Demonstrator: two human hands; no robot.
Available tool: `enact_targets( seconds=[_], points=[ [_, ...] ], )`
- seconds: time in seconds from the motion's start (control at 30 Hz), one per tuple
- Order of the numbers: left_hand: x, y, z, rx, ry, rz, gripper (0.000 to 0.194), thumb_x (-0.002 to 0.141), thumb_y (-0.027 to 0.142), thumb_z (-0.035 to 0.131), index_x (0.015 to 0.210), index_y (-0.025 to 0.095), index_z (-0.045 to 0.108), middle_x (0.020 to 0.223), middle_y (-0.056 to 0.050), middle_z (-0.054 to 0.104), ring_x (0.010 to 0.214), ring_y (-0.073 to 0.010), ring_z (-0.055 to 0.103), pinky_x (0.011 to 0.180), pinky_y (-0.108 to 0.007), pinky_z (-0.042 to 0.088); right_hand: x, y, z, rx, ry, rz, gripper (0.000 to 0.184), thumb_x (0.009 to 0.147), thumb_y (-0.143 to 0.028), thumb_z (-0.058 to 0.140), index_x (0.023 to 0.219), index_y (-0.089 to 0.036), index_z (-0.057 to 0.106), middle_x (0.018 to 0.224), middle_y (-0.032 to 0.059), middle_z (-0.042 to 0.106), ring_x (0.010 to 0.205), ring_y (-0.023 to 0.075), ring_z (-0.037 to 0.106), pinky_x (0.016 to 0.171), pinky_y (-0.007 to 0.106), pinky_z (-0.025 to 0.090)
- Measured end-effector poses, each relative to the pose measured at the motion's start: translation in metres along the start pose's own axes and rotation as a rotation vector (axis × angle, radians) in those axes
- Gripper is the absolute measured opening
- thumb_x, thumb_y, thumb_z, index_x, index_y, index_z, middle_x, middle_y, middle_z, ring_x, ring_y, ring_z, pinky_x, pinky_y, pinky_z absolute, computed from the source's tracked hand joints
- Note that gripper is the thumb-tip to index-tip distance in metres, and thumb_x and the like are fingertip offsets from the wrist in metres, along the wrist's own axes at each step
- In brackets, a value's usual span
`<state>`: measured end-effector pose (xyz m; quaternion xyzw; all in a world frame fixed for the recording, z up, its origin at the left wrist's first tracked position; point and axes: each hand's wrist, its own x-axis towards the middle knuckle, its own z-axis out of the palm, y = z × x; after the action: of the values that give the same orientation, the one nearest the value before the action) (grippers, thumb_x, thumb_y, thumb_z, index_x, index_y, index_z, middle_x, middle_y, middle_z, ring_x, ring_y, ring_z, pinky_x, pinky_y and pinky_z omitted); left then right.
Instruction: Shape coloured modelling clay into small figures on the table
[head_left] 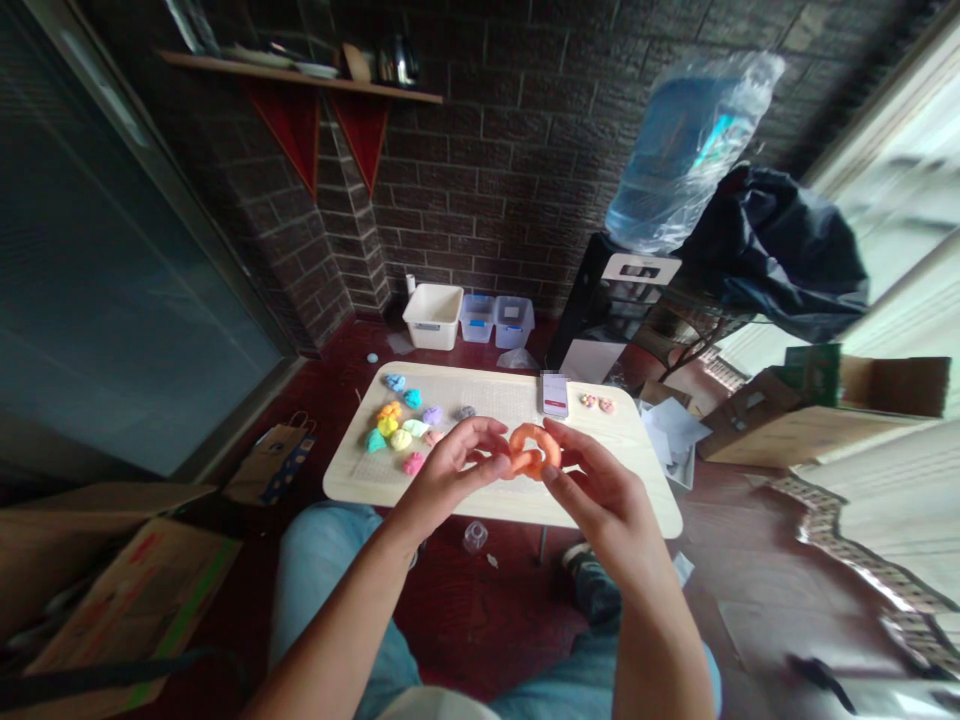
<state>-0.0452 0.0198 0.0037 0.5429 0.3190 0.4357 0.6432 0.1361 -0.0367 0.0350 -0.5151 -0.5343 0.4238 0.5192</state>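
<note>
Between both hands, above the small table, is a strip of orange modelling clay bent into a loop. My left hand pinches its left end between thumb and fingers. On the other side, my right hand grips the loop's right part with thumb and forefinger. Several lumps of coloured clay lie on the table's left half, among them a teal lump, a yellow lump and a pink lump. A grey lump sits just beyond my left hand.
A phone and two small decorated clay pieces are on the table's far right. Behind it stand a white bin, two clear bins and a water dispenser. Cardboard boxes flank the right; another box is at left.
</note>
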Motion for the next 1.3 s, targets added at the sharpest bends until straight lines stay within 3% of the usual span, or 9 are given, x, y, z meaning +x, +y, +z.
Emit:
enact_targets(
  seconds=[0.1,0.33,0.57,0.7,0.83,0.93,1.07,1.17,1.3],
  points=[
    [0.000,0.000,0.003,-0.048,0.044,-0.035,0.029,0.084,0.040,0.071,0.105,0.021,0.067,0.099,-0.002,0.069,0.099,-0.0175,0.061,0.089,-0.028,0.043,0.001,0.000,0.000,0.009,-0.033,0.023,0.042,0.084,-0.040,0.069,0.124,-0.028,0.063,0.120,0.0072,0.068,0.098,0.0222,0.065,0.080,0.036,0.052],
    [0.005,-0.004,0.001,-0.165,0.011,-0.109,0.020,0.080,0.034,0.075,0.090,0.017,0.074,0.090,-0.002,0.072,0.090,-0.0155,0.062,0.085,-0.026,0.043,0.003,-0.001,-0.002,0.140,-0.085,0.037,0.044,0.083,-0.040,0.071,0.125,-0.028,0.061,0.105,0.0039,0.069,0.088,0.0172,0.064,0.076,0.031,0.050],
    [0.015,-0.027,0.000,-0.484,-0.027,-0.286,0.020,0.084,0.033,0.072,0.095,0.017,0.072,0.092,-0.005,0.074,0.086,-0.0163,0.067,0.083,-0.030,0.050,0.020,0.015,-0.002,0.181,-0.017,0.117,0.032,0.077,-0.038,0.078,0.102,-0.021,0.069,0.089,0.0024,0.072,0.072,0.0125,0.059,0.058,0.023,0.042],
    [0.028,-0.059,-0.006,-0.575,-0.054,-0.505,0.034,0.088,0.045,0.062,0.103,0.016,0.069,0.098,-0.011,0.075,0.094,-0.0239,0.070,0.088,-0.040,0.052,0.038,0.053,-0.006,0.313,0.080,0.292,0.044,0.062,-0.036,0.087,0.099,-0.018,0.070,0.088,0.0023,0.072,0.070,0.0128,0.061,0.058,0.024,0.041],
    [0.040,-0.102,-0.016,-0.560,0.019,-0.544,0.029,0.087,0.042,0.064,0.101,0.017,0.066,0.110,-0.011,0.073,0.099,-0.0230,0.070,0.095,-0.039,0.050,0.050,0.106,-0.007,0.370,0.130,0.413,0.044,0.058,-0.035,0.087,0.094,-0.018,0.068,0.084,0.0029,0.073,0.073,0.0156,0.066,0.061,0.024,0.043],
    [0.046,-0.132,-0.022,-0.513,0.038,-0.560,0.028,0.085,0.038,0.068,0.102,0.015,0.066,0.115,-0.013,0.071,0.100,-0.0224,0.070,0.097,-0.038,0.050,0.055,0.144,-0.004,0.400,0.136,0.512,0.034,0.068,-0.033,0.084,0.093,-0.016,0.067,0.083,0.0031,0.072,0.074,0.0154,0.067,0.064,0.025,0.048],
    [0.058,-0.166,-0.029,-0.361,0.076,-0.563,0.029,0.089,0.031,0.065,0.114,0.016,0.062,0.117,-0.009,0.068,0.098,-0.0195,0.068,0.091,-0.039,0.054,0.061,0.185,0.000,0.403,0.123,0.631,0.027,0.093,-0.033,0.063,0.113,-0.015,0.062,0.109,0.0062,0.067,0.090,0.0180,0.067,0.078,0.036,0.057],
    [0.069,-0.185,-0.033,-0.195,0.112,-0.589,0.034,0.093,0.035,0.060,0.121,0.016,0.059,0.119,-0.009,0.064,0.100,-0.0211,0.065,0.085,-0.043,0.056,0.068,0.210,0.004,0.396,0.120,0.698,0.033,0.094,-0.034,0.061,0.123,-0.017,0.059,0.122,0.0086,0.062,0.102,0.0217,0.065,0.086,0.042,0.057],
    [0.084,-0.202,-0.038,0.012,0.159,-0.615,0.036,0.093,0.037,0.059,0.123,0.016,0.058,0.123,-0.010,0.062,0.104,-0.0225,0.064,0.088,-0.044,0.055,0.076,0.237,0.009,0.398,0.135,0.744,0.035,0.094,-0.034,0.061,0.124,-0.017,0.058,0.125,0.0092,0.061,0.105,0.0228,0.064,0.088,0.044,0.056]
  ],
)
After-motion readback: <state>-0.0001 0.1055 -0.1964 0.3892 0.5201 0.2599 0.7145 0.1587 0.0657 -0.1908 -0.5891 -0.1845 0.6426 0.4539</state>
